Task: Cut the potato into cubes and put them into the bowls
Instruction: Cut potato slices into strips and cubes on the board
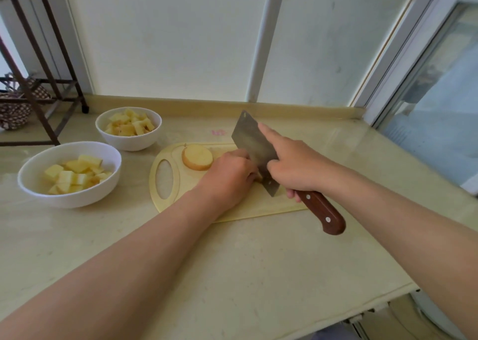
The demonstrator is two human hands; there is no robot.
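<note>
A round potato slice (197, 156) lies flat on the pale yellow cutting board (232, 210). My left hand (229, 176) curls over a potato piece that it mostly hides, right beside the blade. My right hand (294, 166) grips the brown wooden handle of a cleaver (254, 151), index finger stretched along the blade's side; the blade's edge is down at the board against my left fingers. Two white bowls stand to the left: the near bowl (38, 182) and the far bowl (152, 135), each holding several potato cubes.
The beige counter (232, 275) ends at a front edge at lower right. A dark metal rack (38, 88) with a patterned basket stands at far left. A wall and window frame close the back and right side.
</note>
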